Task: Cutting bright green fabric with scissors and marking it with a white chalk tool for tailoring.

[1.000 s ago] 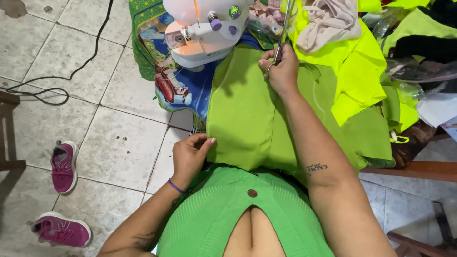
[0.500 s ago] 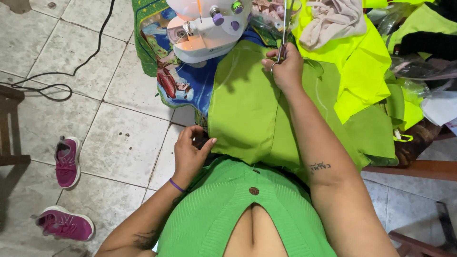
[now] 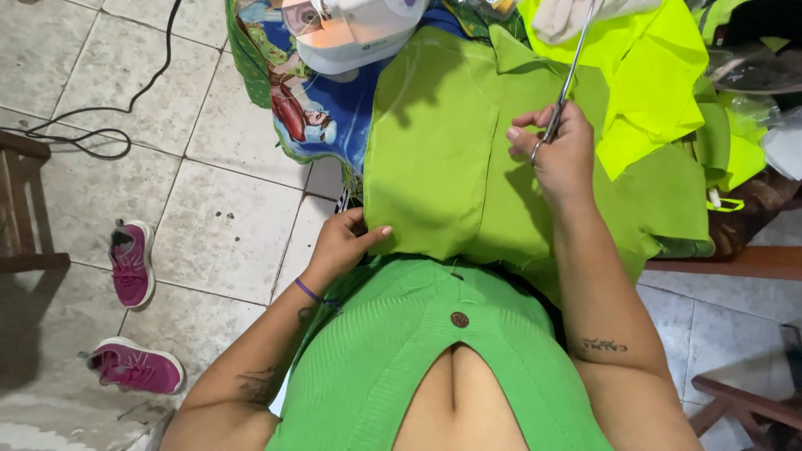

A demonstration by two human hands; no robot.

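Observation:
A lime green cloth (image 3: 451, 159) lies across the table in front of me, its near edge hanging toward my lap. My left hand (image 3: 342, 244) pinches that near left corner of the cloth. My right hand (image 3: 561, 154) is closed around the handles of metal scissors (image 3: 570, 77), blades pointing away from me above the cloth. A white sewing machine (image 3: 351, 29) stands at the far edge, beyond the cloth.
Brighter yellow-green fabric pieces (image 3: 652, 75) are piled at the right. A patterned blue cover (image 3: 305, 100) drapes the table's left side. Two pink shoes (image 3: 132, 263) (image 3: 138, 367) and a black cable (image 3: 92, 125) lie on the tiled floor at left. Wooden furniture (image 3: 21, 205) stands at far left.
My right hand with the scissors has drawn back toward me and slightly right. The left hand has stayed on the cloth's near corner.

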